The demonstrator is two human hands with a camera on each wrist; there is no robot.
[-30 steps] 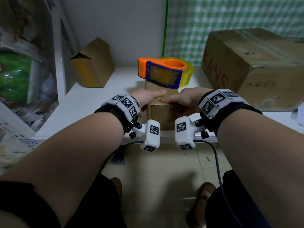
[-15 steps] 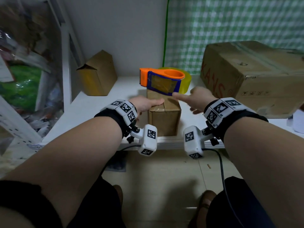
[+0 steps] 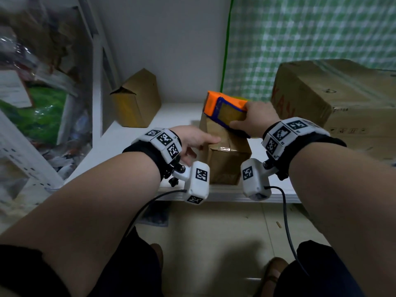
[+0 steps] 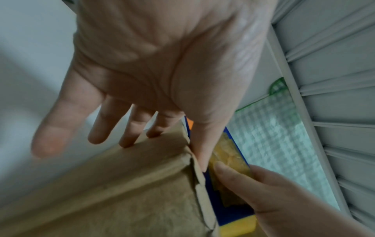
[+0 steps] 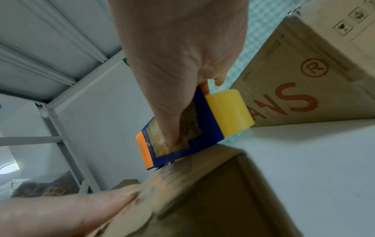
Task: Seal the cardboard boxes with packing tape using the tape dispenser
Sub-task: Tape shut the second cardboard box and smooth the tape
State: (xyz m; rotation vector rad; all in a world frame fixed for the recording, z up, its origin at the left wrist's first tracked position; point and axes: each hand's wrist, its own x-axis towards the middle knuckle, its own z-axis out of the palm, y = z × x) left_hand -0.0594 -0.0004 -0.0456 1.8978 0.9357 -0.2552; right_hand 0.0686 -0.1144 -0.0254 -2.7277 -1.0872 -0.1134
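Observation:
A small brown cardboard box [image 3: 225, 159] stands near the front edge of the white shelf [image 3: 132, 138]. My left hand [image 3: 192, 140] holds its top left edge, thumb on top and fingers down the side; the left wrist view shows those fingers [image 4: 129, 128] straight against the box [image 4: 125, 189]. My right hand [image 3: 255, 121] grips the blue and orange tape dispenser [image 3: 222, 108] with its yellow roll [image 5: 229, 112] and holds it on the far end of the box top [image 5: 202, 184]. In the right wrist view the dispenser [image 5: 198, 128] has my thumb across its blue face.
A large brown carton [image 3: 338, 103] fills the right of the shelf, close to my right hand. A smaller open box [image 3: 139, 99] leans at the back left by the wall. A green checked sheet [image 3: 300, 39] hangs behind. Clutter and a white rack [image 3: 32, 103] stand left.
My right hand left the box top, reached back to the dispenser, took hold of it and tilted it onto the far end of the box. The left hand stayed on the box.

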